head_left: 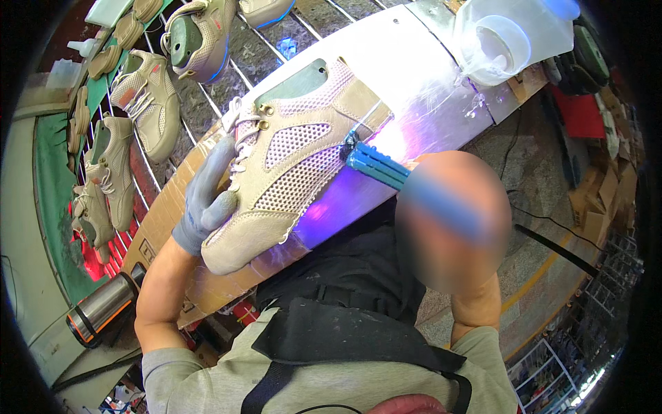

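Observation:
A beige mesh sneaker upper lies on its side on the pale work board, toe toward me. Inside its collar shows a green shoe last. My left hand, in a grey glove, is closed around the lace and toe area. A blue-handled brush runs from my right hand, its dark tip touching the upper's lower edge between midfoot and heel. The right hand's fingers are blurred, but the handle passes into them. Purple light glows on the board under the brush.
A translucent jug with a cut-open container stands at the board's far right. More beige sneakers sit on a metal rack at left. A steel thermos lies near the left edge. Cardboard is at right.

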The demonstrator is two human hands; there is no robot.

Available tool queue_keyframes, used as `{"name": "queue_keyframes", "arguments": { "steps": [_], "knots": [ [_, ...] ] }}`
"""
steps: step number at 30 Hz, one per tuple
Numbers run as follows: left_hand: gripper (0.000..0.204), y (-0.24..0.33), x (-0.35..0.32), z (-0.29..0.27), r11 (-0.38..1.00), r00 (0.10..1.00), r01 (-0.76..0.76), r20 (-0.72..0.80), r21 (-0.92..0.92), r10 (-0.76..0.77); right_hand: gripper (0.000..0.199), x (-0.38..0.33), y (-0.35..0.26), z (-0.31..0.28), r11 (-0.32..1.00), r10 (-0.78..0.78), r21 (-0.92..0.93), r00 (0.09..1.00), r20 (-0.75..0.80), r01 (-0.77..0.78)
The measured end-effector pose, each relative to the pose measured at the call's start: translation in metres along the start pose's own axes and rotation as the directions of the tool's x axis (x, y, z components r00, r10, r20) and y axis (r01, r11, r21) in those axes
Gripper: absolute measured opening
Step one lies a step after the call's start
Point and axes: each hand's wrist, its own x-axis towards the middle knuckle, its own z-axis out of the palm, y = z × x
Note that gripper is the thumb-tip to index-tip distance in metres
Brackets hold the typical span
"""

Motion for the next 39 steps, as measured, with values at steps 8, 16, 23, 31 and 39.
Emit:
{"name": "queue_keyframes", "arguments": {
  "steps": [8,16,23,31,39],
  "knots": [
    [0.080,-0.014,-0.005,-0.005,0.999,1.000,-0.014,-0.013,0.036,0.015,0.029,0.002,0.007,-0.001,0.997,-0.028,-0.067,1.000,-0.001,0.028],
    [0.074,-0.009,-0.002,-0.003,0.996,0.998,-0.065,-0.006,0.062,0.065,0.031,0.000,-0.001,0.001,0.997,-0.072,0.040,0.993,0.091,0.069],
    [0.070,0.003,-0.004,0.007,0.977,0.986,-0.168,0.007,0.129,0.168,0.015,-0.008,0.002,0.011,0.915,0.294,0.305,0.954,-0.059,-0.264],
    [0.067,0.007,-0.012,0.021,0.927,0.954,-0.290,0.000,0.239,0.299,0.018,-0.052,-0.018,0.084,0.312,0.772,0.922,0.626,-0.107,-0.228],
    [0.066,-0.006,-0.005,0.009,0.872,0.919,-0.384,0.030,0.303,0.394,0.020,-0.076,-0.040,0.062,0.621,0.559,0.701,0.825,-0.083,-0.351]
  ]
}}
